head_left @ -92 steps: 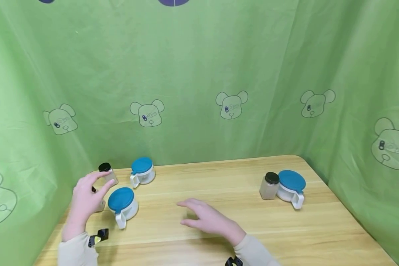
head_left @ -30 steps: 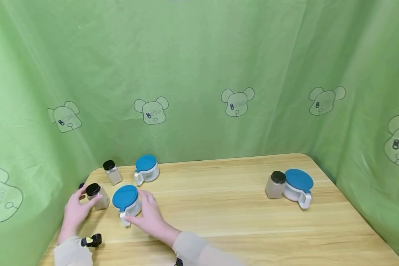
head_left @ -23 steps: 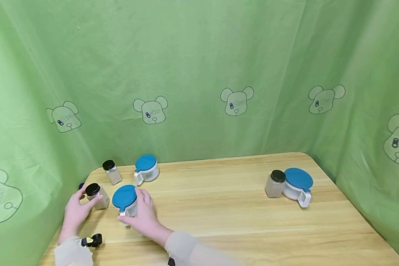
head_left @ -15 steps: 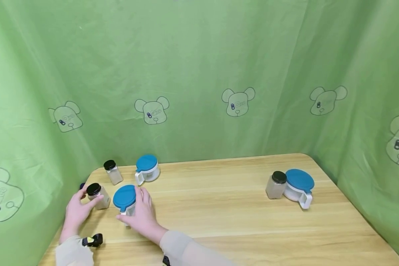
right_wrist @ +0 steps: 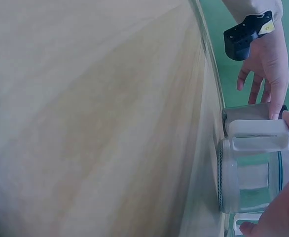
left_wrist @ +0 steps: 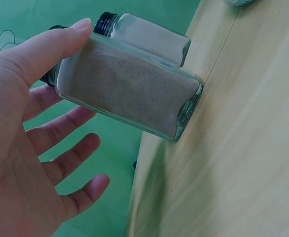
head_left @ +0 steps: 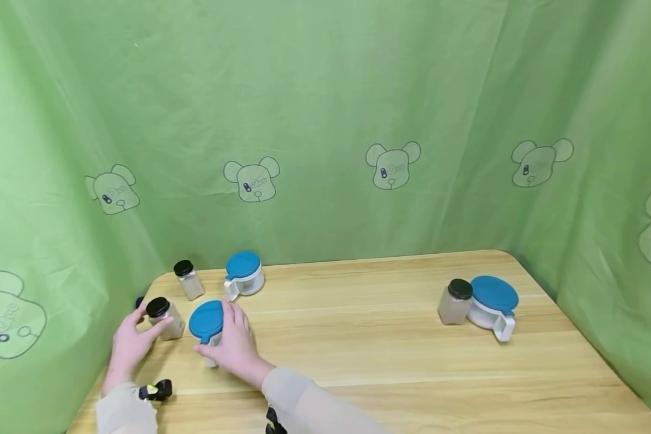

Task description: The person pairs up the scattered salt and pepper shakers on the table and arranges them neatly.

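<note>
At the table's left side, my left hand [head_left: 130,345] holds a square glass spice jar [head_left: 172,328] with a black cap between thumb and index finger. The left wrist view shows grey-brown powder in this jar [left_wrist: 125,89]; the other fingers are spread away from it. My right hand [head_left: 235,345] grips a round clear condiment jar [head_left: 205,319] with a blue lid, its fingers over the right side and its thumb at the handle. In the right wrist view its white handle [right_wrist: 260,136] faces the camera. Both jars stand upright, close beside each other.
Behind them stand another black-capped spice jar [head_left: 191,284] and a smaller blue-lidded condiment jar [head_left: 245,283]. Farther right, a spice jar [head_left: 454,306] stands against a blue-lidded jar [head_left: 493,295]. A green curtain [head_left: 325,181] rises behind the wooden table [head_left: 358,349] and at its sides.
My left hand has come down to the near spice jar. The right hand has crossed from mid-table to the blue-lidded jar and taken hold of it. Both have stayed nearly still lately.
</note>
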Motion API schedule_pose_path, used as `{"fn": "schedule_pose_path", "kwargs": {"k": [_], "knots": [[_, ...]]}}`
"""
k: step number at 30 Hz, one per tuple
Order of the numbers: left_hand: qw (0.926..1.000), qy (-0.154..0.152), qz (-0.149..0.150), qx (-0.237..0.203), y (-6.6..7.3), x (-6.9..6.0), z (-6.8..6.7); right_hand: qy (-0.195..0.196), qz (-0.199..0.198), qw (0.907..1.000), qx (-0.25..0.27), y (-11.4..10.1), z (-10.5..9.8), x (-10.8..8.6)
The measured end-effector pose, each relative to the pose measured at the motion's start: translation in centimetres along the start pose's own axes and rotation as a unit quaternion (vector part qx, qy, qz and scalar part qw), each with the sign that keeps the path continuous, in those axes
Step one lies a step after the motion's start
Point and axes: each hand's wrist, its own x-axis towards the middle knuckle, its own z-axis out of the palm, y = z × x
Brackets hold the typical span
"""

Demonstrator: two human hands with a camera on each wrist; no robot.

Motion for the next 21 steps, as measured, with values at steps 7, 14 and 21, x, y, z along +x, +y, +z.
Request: {"fn": "schedule_pose_path", "kwargs": {"k": [7,14,21], "knots": [[1.0000,0.003,0.004,0.005,-0.2,0.2,0.0,-0.011,-0.006,0.9999,0.004,0.4,-0.1,0.3],[1.0000,-0.006,-0.004,-0.002,0.3,0.1,-0.2,-0.012,-0.015,0.9998,0.008,1.1,-0.3,0.7],[0.9995,-0.015,-0.027,0.007,0.5,0.1,-0.3,-0.008,-0.025,0.9995,0.020,1.8,-0.9,1.0]]}}
